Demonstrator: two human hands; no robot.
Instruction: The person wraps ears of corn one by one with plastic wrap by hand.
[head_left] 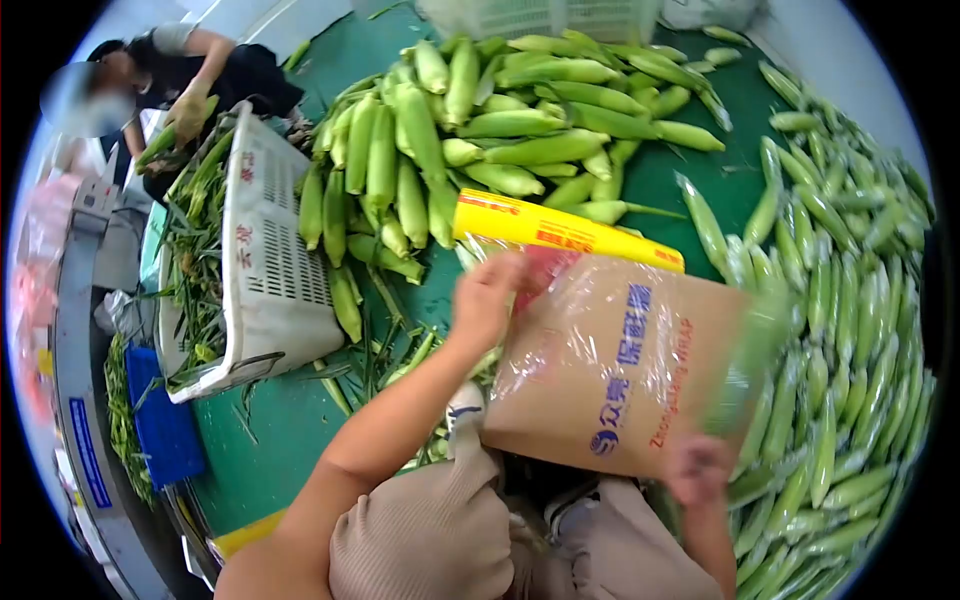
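A smooth green floor [240, 470] lies around and beyond the brown cardboard box printed with blue and red lettering [600, 370]. To the box's right spreads a broad bank of green, film-wrapped corn ears [850, 320], its outer side cut off by the round lens edge. Beyond the box is a heap of green, husk-on corn ears [525, 150]. To its left stands a slotted white plastic crate [285, 270] filled with leafy husks; behind that, a crouching person [225, 75] is partly hidden.

The box, sheathed in shiny clear film, sits just above the wearer's lap, between the two hands. Along its far edge lies a long yellow carton [570, 232], its near side partly covered. At the box's right end a green shape [752, 350] is badly blurred, perhaps a film-covered ear. The left hand [487, 297], fingers bent, is at the box's far left corner; I cannot tell whether it grips the film. The right hand [697, 468] is at the near right corner, too smeared to show any grasp.
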